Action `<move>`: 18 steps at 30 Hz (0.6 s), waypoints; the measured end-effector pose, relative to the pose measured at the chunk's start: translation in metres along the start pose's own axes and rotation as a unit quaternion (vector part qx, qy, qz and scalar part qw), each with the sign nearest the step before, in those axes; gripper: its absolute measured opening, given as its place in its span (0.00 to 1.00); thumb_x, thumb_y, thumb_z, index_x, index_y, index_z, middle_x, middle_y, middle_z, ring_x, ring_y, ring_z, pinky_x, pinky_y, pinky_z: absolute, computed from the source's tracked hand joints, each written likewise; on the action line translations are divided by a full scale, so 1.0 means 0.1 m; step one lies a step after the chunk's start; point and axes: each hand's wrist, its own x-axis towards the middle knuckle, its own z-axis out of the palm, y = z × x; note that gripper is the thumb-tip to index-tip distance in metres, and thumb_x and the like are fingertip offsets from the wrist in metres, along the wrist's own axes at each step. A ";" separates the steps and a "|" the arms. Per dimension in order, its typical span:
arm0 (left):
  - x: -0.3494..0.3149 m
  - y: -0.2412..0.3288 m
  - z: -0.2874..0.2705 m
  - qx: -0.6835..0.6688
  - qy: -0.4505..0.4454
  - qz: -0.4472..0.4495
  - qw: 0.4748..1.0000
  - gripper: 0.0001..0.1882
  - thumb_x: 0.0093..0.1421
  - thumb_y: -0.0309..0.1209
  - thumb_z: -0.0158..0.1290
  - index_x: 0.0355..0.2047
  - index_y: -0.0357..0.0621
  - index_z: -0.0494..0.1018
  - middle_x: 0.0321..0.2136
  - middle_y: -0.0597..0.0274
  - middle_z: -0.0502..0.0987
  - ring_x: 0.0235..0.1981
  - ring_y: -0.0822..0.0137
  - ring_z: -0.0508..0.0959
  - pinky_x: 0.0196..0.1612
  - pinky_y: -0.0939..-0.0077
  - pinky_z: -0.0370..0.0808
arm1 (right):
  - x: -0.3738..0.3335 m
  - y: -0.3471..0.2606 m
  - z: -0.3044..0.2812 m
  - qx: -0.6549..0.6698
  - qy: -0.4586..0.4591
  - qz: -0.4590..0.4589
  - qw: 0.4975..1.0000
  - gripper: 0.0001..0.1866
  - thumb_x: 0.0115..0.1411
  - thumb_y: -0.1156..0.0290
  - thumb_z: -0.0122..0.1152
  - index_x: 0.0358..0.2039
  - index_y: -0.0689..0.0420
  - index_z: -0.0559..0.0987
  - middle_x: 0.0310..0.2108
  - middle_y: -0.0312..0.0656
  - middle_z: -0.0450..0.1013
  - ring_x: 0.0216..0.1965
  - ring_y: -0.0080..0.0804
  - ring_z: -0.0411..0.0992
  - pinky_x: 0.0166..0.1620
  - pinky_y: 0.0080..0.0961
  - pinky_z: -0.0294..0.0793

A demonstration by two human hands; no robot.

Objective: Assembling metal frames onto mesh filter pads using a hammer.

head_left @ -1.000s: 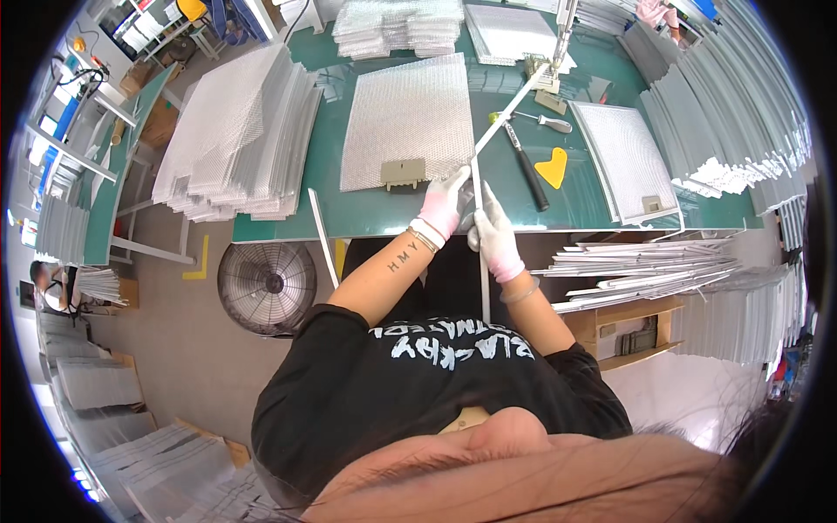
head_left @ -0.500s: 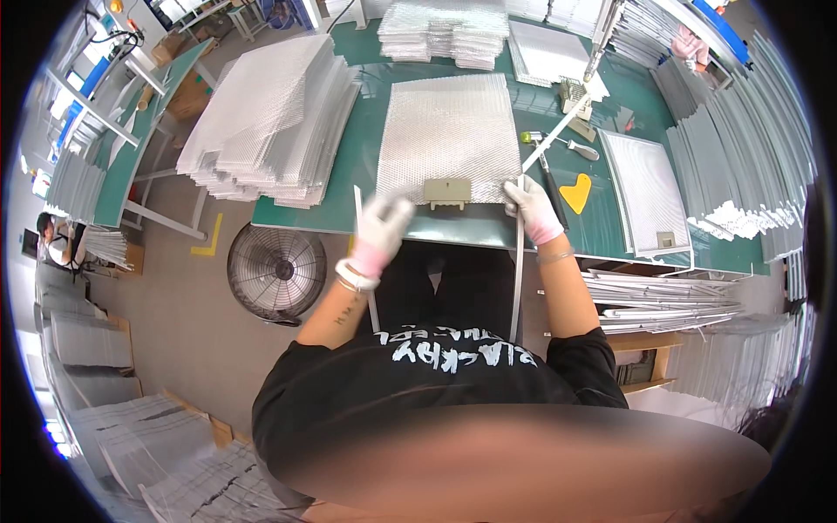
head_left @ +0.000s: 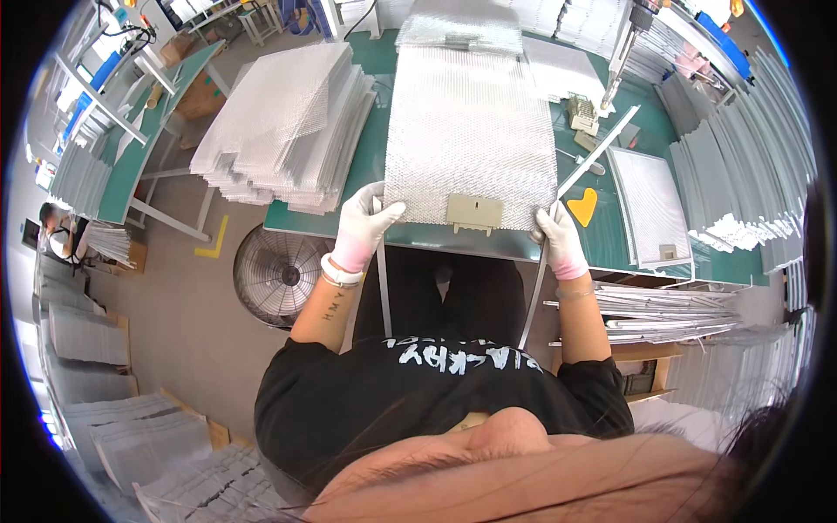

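A silvery mesh panel (head_left: 471, 131) lies in front of me over the green table, with a beige plastic latch piece (head_left: 475, 213) at its near edge. My left hand (head_left: 362, 228), in a white glove, is closed at the panel's near left corner. From it a thin white strip (head_left: 384, 292) hangs down toward my lap. At the near right corner my gloved right hand (head_left: 560, 237) pinches another white strip (head_left: 534, 296), which also runs down toward me. A further length of white strip (head_left: 602, 150) slants up and away beyond my right hand. The fingertips partly hide where strips and panel meet.
Mesh sheets are stacked on the left of the table (head_left: 279, 122). On the right lie a yellow heart-shaped piece (head_left: 582, 207), a framed panel (head_left: 647, 205) and beige parts (head_left: 582, 113). A floor fan (head_left: 281, 277) stands below left; frames (head_left: 645, 305) are piled below right.
My left hand has come up and inward to the panel's left corner. The panel looks larger and reaches farther back, and the right hand has shifted slightly right and down.
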 end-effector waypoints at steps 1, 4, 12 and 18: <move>-0.04 0.05 0.04 0.034 0.022 0.017 0.999 0.27 0.59 0.23 0.58 0.57 0.26 0.63 0.34 0.63 0.79 0.31 0.78 0.77 0.36 0.84 0.75 | -0.02 -0.03 0.03 -0.001 0.003 -0.016 1.000 0.14 0.64 0.69 0.56 0.48 0.57 0.67 0.28 0.29 0.63 0.23 0.17 0.58 0.28 0.17 0.60; -0.17 0.03 -0.03 0.219 0.045 0.187 0.957 0.35 0.59 0.17 0.49 0.65 0.31 0.50 0.51 0.53 0.74 0.41 0.75 0.77 0.38 0.85 0.74 | -0.13 -0.10 0.14 -0.043 0.004 -0.045 0.998 0.18 0.63 0.69 0.57 0.51 0.58 0.66 0.29 0.30 0.64 0.23 0.17 0.58 0.28 0.18 0.60; -0.03 0.71 -0.06 -0.011 -0.008 0.205 0.979 0.19 0.62 0.19 0.46 0.54 0.31 0.66 0.38 0.62 0.77 0.30 0.79 0.74 0.34 0.86 0.69 | -0.13 -0.93 0.69 -0.155 0.095 -0.260 0.948 0.02 0.61 0.77 0.54 0.33 0.60 0.75 0.24 0.24 0.66 0.25 0.10 0.58 0.28 0.13 0.58; 0.90 0.92 0.22 -0.055 0.038 0.255 0.965 0.12 0.57 0.19 0.59 0.41 0.33 0.74 0.28 0.69 0.77 0.25 0.84 0.70 0.26 0.89 0.66 | 0.42 -1.27 0.70 -0.196 0.175 -0.382 0.886 0.12 0.59 0.76 0.62 0.22 0.56 0.67 0.14 0.23 0.57 0.18 0.10 0.51 0.21 0.16 0.53</move>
